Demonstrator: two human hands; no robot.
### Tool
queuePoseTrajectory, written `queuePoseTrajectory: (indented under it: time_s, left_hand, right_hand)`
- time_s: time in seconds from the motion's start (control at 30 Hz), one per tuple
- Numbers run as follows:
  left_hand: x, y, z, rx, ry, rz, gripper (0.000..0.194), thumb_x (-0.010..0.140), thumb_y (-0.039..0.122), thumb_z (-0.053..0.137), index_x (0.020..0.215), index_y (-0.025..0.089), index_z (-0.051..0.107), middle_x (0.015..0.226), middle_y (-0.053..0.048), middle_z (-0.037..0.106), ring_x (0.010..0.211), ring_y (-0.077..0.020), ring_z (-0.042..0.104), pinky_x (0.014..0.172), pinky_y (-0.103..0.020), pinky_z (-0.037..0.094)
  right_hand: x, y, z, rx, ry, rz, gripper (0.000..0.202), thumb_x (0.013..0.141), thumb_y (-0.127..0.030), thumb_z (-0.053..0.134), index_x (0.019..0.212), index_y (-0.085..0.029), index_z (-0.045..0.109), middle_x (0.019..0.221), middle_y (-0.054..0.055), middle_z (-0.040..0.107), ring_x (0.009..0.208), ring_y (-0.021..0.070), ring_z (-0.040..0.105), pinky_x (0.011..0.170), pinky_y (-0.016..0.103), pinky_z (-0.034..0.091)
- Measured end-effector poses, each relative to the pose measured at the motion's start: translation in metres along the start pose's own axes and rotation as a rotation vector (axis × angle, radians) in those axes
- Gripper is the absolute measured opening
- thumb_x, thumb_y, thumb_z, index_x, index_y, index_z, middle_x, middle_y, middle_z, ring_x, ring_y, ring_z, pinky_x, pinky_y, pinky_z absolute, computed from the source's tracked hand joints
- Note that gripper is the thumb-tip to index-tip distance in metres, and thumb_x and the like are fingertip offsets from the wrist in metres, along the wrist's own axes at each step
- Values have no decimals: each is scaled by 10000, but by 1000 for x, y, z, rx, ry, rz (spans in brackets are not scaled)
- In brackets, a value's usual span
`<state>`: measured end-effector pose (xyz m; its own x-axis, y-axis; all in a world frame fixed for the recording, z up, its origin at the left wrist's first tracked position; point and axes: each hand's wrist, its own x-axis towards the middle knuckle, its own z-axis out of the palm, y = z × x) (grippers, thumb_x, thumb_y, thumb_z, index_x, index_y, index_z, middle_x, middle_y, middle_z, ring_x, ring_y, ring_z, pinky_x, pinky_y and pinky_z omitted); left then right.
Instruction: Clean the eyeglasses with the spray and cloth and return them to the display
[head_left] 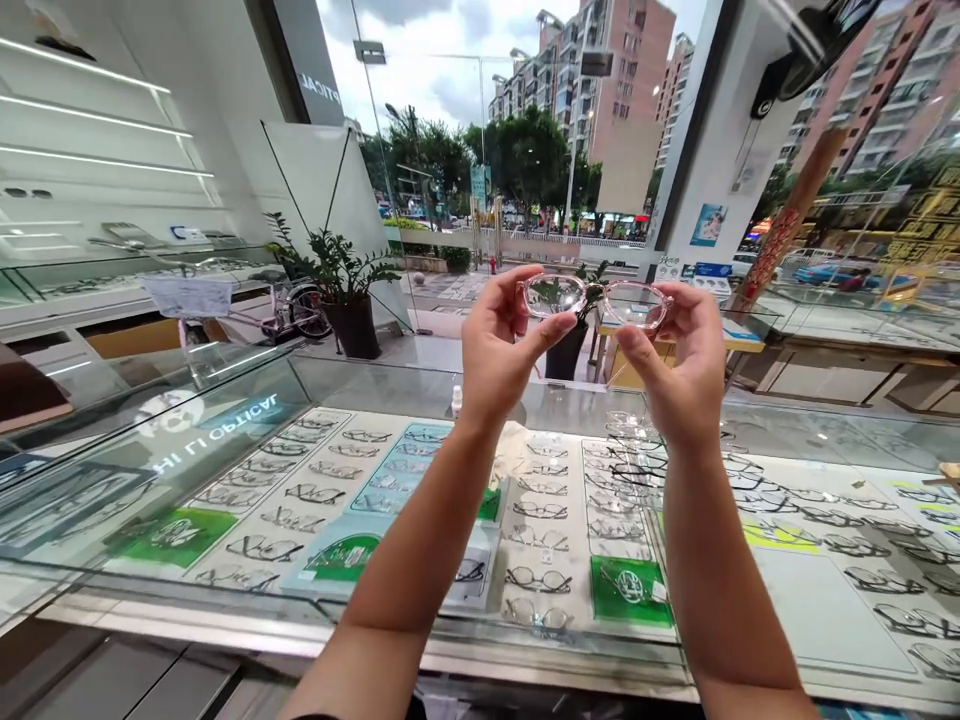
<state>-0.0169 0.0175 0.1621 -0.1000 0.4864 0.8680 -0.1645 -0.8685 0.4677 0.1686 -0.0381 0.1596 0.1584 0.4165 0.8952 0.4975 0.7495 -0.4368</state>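
Observation:
A pair of clear, pinkish eyeglasses (595,288) is held up at eye height above the glass display case. My left hand (506,335) pinches the left end of the frame, its thumb below the left lens. On the other side, my right hand (679,355) grips the right end, the thumb under the right lens. The lenses are see-through, and a plant shows behind them. Both arms reach forward over rows of eyeglasses (541,510) lying in the case.
The glass display case (255,625) spans the front, with green cards (631,590) inside. A small white bottle (457,402) stands behind my left arm. Beyond are a potted plant (352,325), a bicycle (281,305), another counter (832,355) and glass doors.

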Motion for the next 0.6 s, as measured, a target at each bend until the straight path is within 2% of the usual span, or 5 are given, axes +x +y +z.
queuePoseTrajectory:
  time_s: [0.1, 0.27, 0.47, 0.6]
  left_hand:
    - [0, 5, 3, -11, 5, 14, 560, 710, 513, 928, 1195, 317, 726, 979, -31, 643, 886, -170, 634, 750, -291, 540]
    - [-5, 4, -4, -16, -22, 2, 627, 660, 490, 963, 1210, 297, 730, 955, -29, 650, 815, -145, 617, 715, -271, 549]
    - [-6, 2, -2, -36, 28, -28, 570, 648, 413, 984, 1127, 256, 717, 1009, -43, 686, 909, -161, 664, 824, -295, 591]
    - [-11, 0, 4, 15, 61, -24, 547, 666, 381, 976, 1132, 267, 712, 1103, -51, 691, 966, -169, 664, 866, -315, 601]
  right_hand:
    - [-2, -6, -3, -16, 58, -17, 513, 885, -549, 740, 1288, -282, 570, 1020, 28, 612, 903, 202, 629, 838, 381, 537]
    - [-4, -3, -10, -24, 48, -7, 475, 867, -489, 784, 1269, -303, 613, 1034, 25, 647, 943, 218, 644, 898, 421, 538]
    - [-2, 3, -14, -40, 49, 33, 488, 856, -478, 805, 1284, -316, 634, 1134, 42, 676, 1031, 243, 655, 984, 476, 527]
    - [-1, 7, -16, -18, 22, 68, 511, 851, -490, 813, 1296, -315, 631, 1158, 49, 683, 1069, 253, 663, 996, 492, 541]
